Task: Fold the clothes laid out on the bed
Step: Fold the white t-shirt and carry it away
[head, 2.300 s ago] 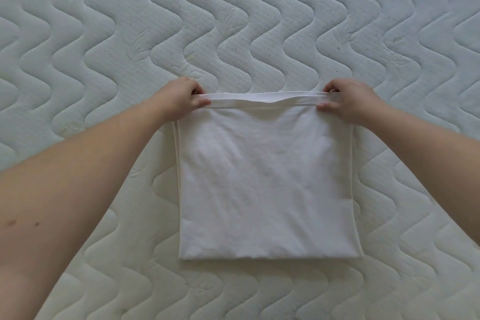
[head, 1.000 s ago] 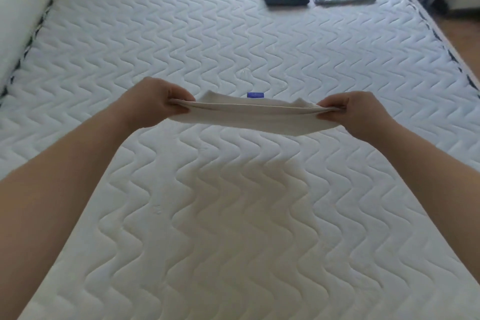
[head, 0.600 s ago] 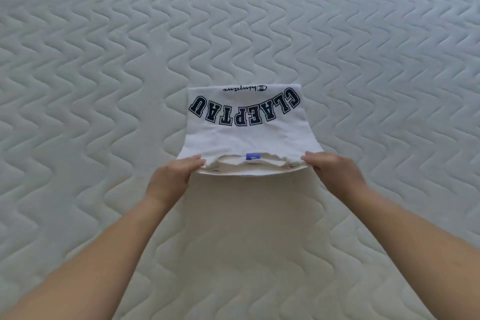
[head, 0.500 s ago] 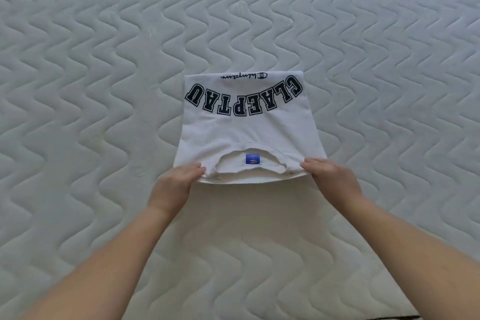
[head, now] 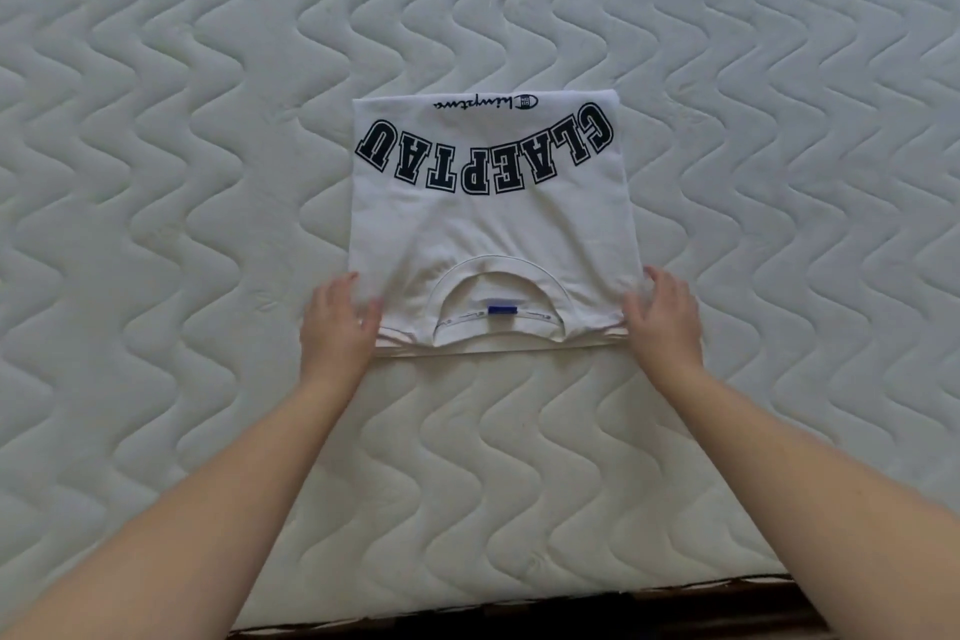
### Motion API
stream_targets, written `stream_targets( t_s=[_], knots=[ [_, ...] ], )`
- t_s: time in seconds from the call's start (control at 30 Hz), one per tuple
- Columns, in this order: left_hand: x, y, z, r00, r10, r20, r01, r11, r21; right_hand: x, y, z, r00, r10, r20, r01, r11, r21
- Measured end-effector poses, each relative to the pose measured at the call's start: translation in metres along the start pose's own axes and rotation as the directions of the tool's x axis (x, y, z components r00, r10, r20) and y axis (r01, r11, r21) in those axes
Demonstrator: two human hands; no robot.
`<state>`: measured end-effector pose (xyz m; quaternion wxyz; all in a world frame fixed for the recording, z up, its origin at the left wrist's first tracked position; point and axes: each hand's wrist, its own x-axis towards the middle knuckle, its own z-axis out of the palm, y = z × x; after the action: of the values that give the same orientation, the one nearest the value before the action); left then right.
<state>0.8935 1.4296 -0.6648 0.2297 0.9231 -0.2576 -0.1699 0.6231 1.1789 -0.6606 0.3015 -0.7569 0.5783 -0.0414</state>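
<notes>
A white T-shirt [head: 488, 224] lies folded into a rectangle on the quilted white mattress [head: 156, 172], print side up, with dark block letters upside down to me and the collar with a blue label nearest me. My left hand [head: 337, 322] rests on the shirt's near left corner with relaxed fingers spread. At the near right corner my right hand [head: 662, 320] touches the edge, fingers loose and slightly spread. Neither hand grips the cloth.
The mattress's near edge [head: 519, 608] runs along the bottom of the view, with a dark strip of bed frame or floor [head: 675, 624] below it. Bare quilted mattress surrounds the shirt on the other sides.
The shirt was lifted, turned over and laid down print side up. Both hands have let go of its near corners and now lie on them with relaxed fingers.
</notes>
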Motion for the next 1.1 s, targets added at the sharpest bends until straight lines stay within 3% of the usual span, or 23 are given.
stream_targets(
  t_s=[0.07,0.13,0.23,0.43,0.6,0.7,0.8,0.87,0.97,1.1],
  knots=[
    [0.019,0.006,-0.001,0.939,-0.335,0.072,0.343,0.918,-0.198,0.02,-0.007,-0.002,0.956,0.256,0.142,-0.273,0.955,0.119],
    [0.032,0.004,0.002,0.878,-0.444,0.18,0.471,0.867,-0.161,0.032,-0.008,0.0,0.898,0.355,0.26,-0.386,0.919,0.077],
    [0.039,0.001,0.003,0.868,-0.404,0.29,0.428,0.903,-0.024,0.035,-0.009,-0.002,0.882,0.338,0.328,-0.331,0.94,-0.077],
    [0.022,-0.001,-0.005,0.931,-0.277,0.237,0.307,0.947,-0.097,0.019,0.001,-0.008,0.949,0.229,0.218,-0.235,0.972,0.0],
    [-0.013,-0.011,-0.001,0.891,-0.325,0.316,0.346,0.938,-0.01,-0.004,0.026,-0.005,0.918,0.256,0.302,-0.225,0.965,-0.134],
    [-0.016,-0.002,-0.004,0.909,-0.353,0.22,0.364,0.931,-0.01,-0.01,0.024,-0.006,0.932,0.297,0.209,-0.227,0.926,-0.303],
    [-0.006,0.013,-0.005,0.975,-0.223,-0.014,0.223,0.969,0.107,-0.008,0.008,-0.009,0.988,0.145,0.042,-0.127,0.947,-0.295],
    [0.007,0.027,-0.003,0.997,-0.052,-0.065,0.063,0.983,0.172,-0.001,-0.007,-0.008,0.999,0.024,-0.023,-0.029,0.97,-0.24],
    [0.033,0.052,0.006,0.985,0.173,0.022,-0.174,0.961,0.214,0.018,-0.033,0.003,0.99,-0.127,0.054,0.137,0.951,-0.277],
    [0.076,0.088,0.025,0.937,0.327,0.119,-0.347,0.9,0.264,0.051,-0.075,0.024,0.936,-0.322,0.142,0.351,0.889,-0.295]
  ],
)
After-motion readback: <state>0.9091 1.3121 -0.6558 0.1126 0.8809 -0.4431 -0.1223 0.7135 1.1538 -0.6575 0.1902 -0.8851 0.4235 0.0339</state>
